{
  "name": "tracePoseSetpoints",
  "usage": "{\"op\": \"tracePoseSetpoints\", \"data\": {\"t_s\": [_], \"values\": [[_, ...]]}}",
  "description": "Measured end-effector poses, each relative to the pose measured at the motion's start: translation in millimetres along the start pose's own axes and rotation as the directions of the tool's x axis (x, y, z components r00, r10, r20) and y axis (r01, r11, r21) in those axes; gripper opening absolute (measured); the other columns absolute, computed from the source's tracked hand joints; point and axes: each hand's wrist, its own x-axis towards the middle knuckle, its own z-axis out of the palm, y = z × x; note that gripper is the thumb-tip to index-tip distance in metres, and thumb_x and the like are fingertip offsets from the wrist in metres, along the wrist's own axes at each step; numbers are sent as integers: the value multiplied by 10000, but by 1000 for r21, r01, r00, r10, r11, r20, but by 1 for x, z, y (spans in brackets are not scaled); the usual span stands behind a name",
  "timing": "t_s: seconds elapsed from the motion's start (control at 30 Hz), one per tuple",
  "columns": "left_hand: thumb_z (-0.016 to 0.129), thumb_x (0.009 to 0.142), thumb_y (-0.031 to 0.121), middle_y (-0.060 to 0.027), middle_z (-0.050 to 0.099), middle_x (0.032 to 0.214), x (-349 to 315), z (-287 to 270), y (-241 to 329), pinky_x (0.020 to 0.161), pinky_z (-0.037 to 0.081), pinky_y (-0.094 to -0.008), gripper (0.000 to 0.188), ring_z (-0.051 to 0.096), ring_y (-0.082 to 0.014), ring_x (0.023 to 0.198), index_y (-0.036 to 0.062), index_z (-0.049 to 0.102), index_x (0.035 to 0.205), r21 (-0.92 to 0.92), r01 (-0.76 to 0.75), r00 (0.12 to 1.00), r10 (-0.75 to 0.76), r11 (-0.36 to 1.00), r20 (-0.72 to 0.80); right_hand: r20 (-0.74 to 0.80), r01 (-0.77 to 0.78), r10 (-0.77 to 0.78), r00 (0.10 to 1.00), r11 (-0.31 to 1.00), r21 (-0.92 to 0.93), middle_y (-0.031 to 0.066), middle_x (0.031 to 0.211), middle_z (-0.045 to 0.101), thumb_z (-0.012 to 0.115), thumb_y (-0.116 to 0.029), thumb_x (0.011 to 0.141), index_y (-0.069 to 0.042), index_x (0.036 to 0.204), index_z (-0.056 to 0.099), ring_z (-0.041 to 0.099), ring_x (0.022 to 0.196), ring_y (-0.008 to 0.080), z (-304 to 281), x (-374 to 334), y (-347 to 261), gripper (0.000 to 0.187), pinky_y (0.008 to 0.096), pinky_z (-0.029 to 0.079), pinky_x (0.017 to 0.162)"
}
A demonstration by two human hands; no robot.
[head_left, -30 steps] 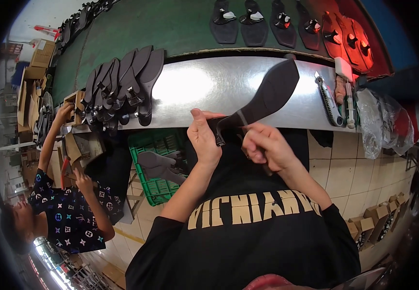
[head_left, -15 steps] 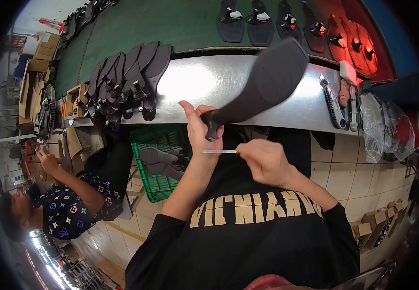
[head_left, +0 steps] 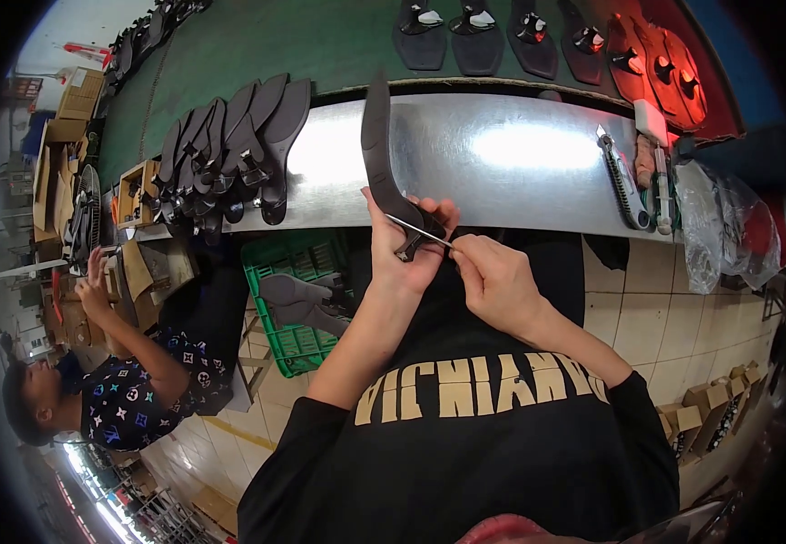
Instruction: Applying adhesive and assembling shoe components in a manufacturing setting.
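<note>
My left hand [head_left: 422, 263] is closed around the heel end of a dark sandal sole [head_left: 377, 150], which stands turned edge-on with its toe pointing away over the metal bench. Pinched in the fingers of my right hand [head_left: 502, 281] is a thin, narrow metal tool [head_left: 422, 232] whose exact kind I cannot make out. It lies across the sole near the heel, by the left palm. The fingers partly hide the heel and the tool's far tip.
Dark sandals [head_left: 248, 136] lie overlapped at the bench's left. A utility knife [head_left: 624, 177] and a syringe [head_left: 662, 190] rest at right, beside a clear plastic bag [head_left: 728, 227]. Several sandals stand on the green surface [head_left: 338, 45]. Below left sits a green crate [head_left: 295, 363]; a co-worker [head_left: 152, 385] is nearby.
The sole has swung from slanting right to pointing away, edge-on. My right hand has brought the metal tool from beside the left wrist up against the sole's heel end.
</note>
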Motion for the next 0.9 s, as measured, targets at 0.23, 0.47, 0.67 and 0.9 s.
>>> {"op": "tracePoseSetpoints", "data": {"t_s": [0.23, 0.47, 0.67, 0.9], "values": [[407, 882, 715, -82, 592, 675, 9, -10, 7, 755, 494, -438, 659, 585, -271, 650, 92, 573, 747, 145, -17, 995, 2, 989, 100, 50, 35, -37, 998, 999, 36, 123, 715, 557, 612, -32, 843, -35, 861, 554, 610, 660, 325, 0, -5, -8, 61, 408, 485, 565], [451, 894, 665, -55, 620, 730, 16, -11, 20, 899, 492, -475, 598, 599, -244, 702, 96, 590, 775, 64, -19, 993, 11, 998, 114, 27, 34, -39, 999, 983, 181, 124, 746, 600, 620, -25, 833, -43, 859, 602, 626, 670, 278, -2, -3, -11, 37, 357, 490, 570], [473, 946, 527, -26, 659, 705, 9, 3, 8, 1092, 357, -479, 527, 622, -210, 797, 109, 646, 675, 30, -49, 972, 41, 998, 232, 475, -539, 259, 841, 479, 693, 41, 681, 568, 506, -49, 949, -147, 1440, 318, 503, 521, 70, -10, 12, -21, 534, 214, 399, 490], [492, 942, 537, -44, 563, 619, 14, 7, 3, 1037, 407, -477, 550, 580, -214, 756, 120, 474, 584, -12, -157, 952, 155, 988, 263, 617, -671, 289, 732, 151, 726, 28, 685, 544, 477, -56, 979, -187, 1474, 285, 462, 512, 61, -3, 13, -12, 547, 192, 371, 474]]}}
